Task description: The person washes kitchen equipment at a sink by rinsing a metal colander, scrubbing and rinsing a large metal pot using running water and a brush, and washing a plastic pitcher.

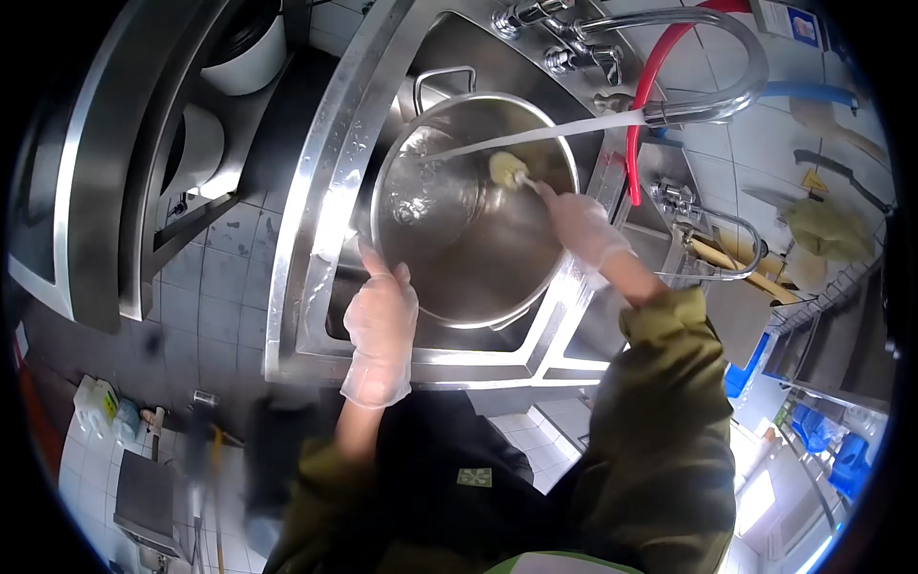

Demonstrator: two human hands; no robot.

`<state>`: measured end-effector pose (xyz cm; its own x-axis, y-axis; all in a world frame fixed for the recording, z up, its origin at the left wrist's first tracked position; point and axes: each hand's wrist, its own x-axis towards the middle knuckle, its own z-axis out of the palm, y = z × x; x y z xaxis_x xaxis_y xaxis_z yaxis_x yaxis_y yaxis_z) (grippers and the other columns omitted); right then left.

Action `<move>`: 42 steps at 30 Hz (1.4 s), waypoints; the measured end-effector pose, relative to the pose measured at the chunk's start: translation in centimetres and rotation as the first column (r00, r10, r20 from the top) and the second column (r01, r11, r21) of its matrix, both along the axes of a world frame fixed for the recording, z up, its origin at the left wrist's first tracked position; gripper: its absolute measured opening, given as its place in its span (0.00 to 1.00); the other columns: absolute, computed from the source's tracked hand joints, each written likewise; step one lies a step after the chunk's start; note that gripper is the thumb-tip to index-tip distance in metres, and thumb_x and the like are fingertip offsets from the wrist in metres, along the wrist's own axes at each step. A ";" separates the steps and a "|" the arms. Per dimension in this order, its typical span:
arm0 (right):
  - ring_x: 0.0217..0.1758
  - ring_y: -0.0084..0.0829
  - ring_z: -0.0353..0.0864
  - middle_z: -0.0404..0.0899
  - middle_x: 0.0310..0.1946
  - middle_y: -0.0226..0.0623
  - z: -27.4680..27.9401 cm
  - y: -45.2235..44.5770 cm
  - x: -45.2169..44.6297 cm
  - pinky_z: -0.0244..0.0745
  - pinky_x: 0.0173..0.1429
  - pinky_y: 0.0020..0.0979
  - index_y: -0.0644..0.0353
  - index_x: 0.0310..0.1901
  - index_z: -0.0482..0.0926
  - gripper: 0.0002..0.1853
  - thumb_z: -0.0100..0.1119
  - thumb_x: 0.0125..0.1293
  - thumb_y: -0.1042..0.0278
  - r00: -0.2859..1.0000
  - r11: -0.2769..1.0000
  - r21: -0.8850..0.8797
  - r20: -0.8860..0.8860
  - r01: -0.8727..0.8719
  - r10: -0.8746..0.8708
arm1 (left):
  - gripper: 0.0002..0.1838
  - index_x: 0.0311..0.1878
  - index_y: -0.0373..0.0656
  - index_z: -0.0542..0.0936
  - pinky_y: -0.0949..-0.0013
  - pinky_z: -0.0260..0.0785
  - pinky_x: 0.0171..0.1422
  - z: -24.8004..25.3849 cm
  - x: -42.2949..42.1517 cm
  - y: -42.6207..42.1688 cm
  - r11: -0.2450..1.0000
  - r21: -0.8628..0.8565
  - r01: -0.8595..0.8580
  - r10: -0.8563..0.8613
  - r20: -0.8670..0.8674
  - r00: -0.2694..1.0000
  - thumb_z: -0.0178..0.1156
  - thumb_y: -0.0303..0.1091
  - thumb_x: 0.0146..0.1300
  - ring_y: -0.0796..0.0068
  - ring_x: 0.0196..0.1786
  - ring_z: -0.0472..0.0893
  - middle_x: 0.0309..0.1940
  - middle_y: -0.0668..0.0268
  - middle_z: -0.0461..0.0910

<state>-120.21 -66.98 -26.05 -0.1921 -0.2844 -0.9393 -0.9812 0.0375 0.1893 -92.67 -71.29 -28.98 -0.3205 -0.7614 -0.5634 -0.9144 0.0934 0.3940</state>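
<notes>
A large steel pot [488, 292] sits tilted in a steel sink [330, 182], with some water inside. My right hand [585, 228], in a clear plastic glove, is closed on the light handle of a brush [507, 170]. Its yellowish head is over the pot's interior; whether it touches the wall I cannot tell. My left hand [381, 320], also gloved, is at the pot's near-left rim, fingers pinched around the edge. Water [535, 134] streams from the curved tap spout [712, 107] into the pot.
A red hose [639, 129] hangs by the taps [574, 48]. To the right is a second spout [736, 268] over another basin. White pots [249, 65] stand on a steel shelf at the left. Bottles [96, 407] stand on the floor at lower left.
</notes>
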 end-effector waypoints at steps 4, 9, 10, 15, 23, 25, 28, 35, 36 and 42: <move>0.37 0.39 0.82 0.81 0.34 0.42 -8.4 3.8 1.7 0.77 0.37 0.35 0.62 0.45 0.75 0.15 0.55 0.55 0.69 0.990 0.981 -0.142 0.057 0.132 -0.125 | 0.30 0.61 0.34 0.61 0.59 0.71 0.22 0.9 0.2 -0.9 0.998 0.040 0.055 -0.058 0.076 0.995 0.49 0.46 0.62 0.58 0.19 0.79 0.16 0.57 0.77; 0.36 0.41 0.82 0.81 0.34 0.42 -14.4 -0.4 0.3 0.77 0.37 0.37 0.63 0.37 0.78 0.09 0.54 0.56 0.71 0.996 0.907 -0.421 -0.064 0.023 -0.055 | 0.25 0.58 0.36 0.66 0.63 0.68 0.16 0.3 0.7 -0.2 0.989 -0.091 0.115 -0.110 0.057 0.992 0.50 0.43 0.62 0.63 0.14 0.77 0.11 0.62 0.75; 0.36 0.42 0.81 0.81 0.33 0.43 -15.6 -1.3 0.9 0.77 0.36 0.38 0.63 0.37 0.78 0.08 0.52 0.57 0.72 0.998 0.848 -0.528 -0.030 0.035 -0.061 | 0.25 0.57 0.35 0.67 0.63 0.68 0.16 0.0 0.4 0.0 0.988 -0.111 0.105 -0.099 0.058 0.993 0.50 0.43 0.62 0.63 0.14 0.77 0.11 0.62 0.75; 0.41 0.47 0.79 0.77 0.35 0.50 -14.9 -2.1 8.9 0.75 0.43 0.41 0.65 0.50 0.70 0.16 0.39 0.63 0.73 0.900 0.802 -0.451 0.367 0.392 -0.233 | 0.22 0.52 0.33 0.70 0.64 0.69 0.16 -1.0 0.1 0.9 0.990 -0.131 0.043 -0.035 0.058 0.998 0.50 0.42 0.62 0.63 0.15 0.78 0.12 0.61 0.76; 0.43 0.39 0.80 0.79 0.36 0.46 -10.2 1.4 4.1 0.75 0.42 0.37 0.65 0.45 0.75 0.14 0.47 0.60 0.69 0.916 0.874 -0.277 0.069 0.399 -0.396 | 0.17 0.44 0.34 0.70 0.60 0.71 0.21 -0.5 -0.7 0.4 0.993 -0.114 -0.011 0.016 0.046 0.999 0.48 0.41 0.63 0.57 0.18 0.79 0.14 0.56 0.76; 0.41 0.38 0.81 0.80 0.35 0.43 -15.7 0.8 2.1 0.77 0.40 0.36 0.63 0.48 0.73 0.16 0.52 0.57 0.72 0.820 0.742 -0.362 0.137 0.564 -0.556 | 0.17 0.42 0.34 0.70 0.59 0.71 0.22 -0.5 -0.7 0.3 0.993 -0.115 -0.021 0.024 0.026 0.999 0.48 0.41 0.63 0.56 0.19 0.79 0.14 0.55 0.76; 0.35 0.43 0.82 0.80 0.33 0.45 -15.2 -1.7 7.5 0.77 0.38 0.39 0.64 0.44 0.75 0.13 0.51 0.56 0.76 0.953 0.753 -0.588 0.116 0.294 -0.282 | 0.16 0.40 0.34 0.70 0.57 0.70 0.22 -0.6 -1.0 0.0 0.992 -0.120 -0.023 0.020 -0.022 1.000 0.47 0.41 0.63 0.54 0.19 0.78 0.15 0.53 0.76; 0.44 0.43 0.80 0.79 0.40 0.45 -1.1 0.8 7.3 0.75 0.45 0.40 0.62 0.46 0.76 0.15 0.50 0.58 0.66 0.999 0.973 -0.229 -0.044 -0.028 0.018 | 0.16 0.43 0.34 0.70 0.57 0.72 0.23 -0.7 -0.8 -0.1 0.993 -0.099 -0.063 0.066 0.029 0.997 0.48 0.39 0.63 0.54 0.21 0.79 0.16 0.53 0.77; 0.41 0.42 0.80 0.80 0.37 0.44 -1.8 0.2 4.2 0.76 0.41 0.39 0.63 0.48 0.74 0.17 0.52 0.56 0.68 0.999 0.983 -0.177 -0.003 -0.053 0.054 | 0.16 0.42 0.34 0.70 0.56 0.72 0.25 -0.2 -0.9 -0.2 0.995 -0.070 -0.073 0.076 0.045 0.996 0.48 0.39 0.63 0.52 0.22 0.79 0.17 0.52 0.77; 0.26 0.35 0.82 0.79 0.24 0.42 4.0 2.6 3.0 0.75 0.25 0.33 0.68 0.66 0.46 0.38 0.52 0.55 0.76 0.994 0.947 -0.312 -0.093 -0.077 0.050 | 0.24 0.57 0.33 0.64 0.62 0.71 0.18 -1.1 -1.0 0.2 0.992 -0.125 -0.020 0.026 0.047 0.999 0.49 0.39 0.62 0.60 0.16 0.78 0.12 0.59 0.76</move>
<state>-117.21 -64.35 -22.04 -0.2368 -0.5767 -0.7819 -0.9650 0.0463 0.2582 -93.63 -71.07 -30.12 -0.2766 -0.8337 -0.4780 -0.9347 0.1178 0.3354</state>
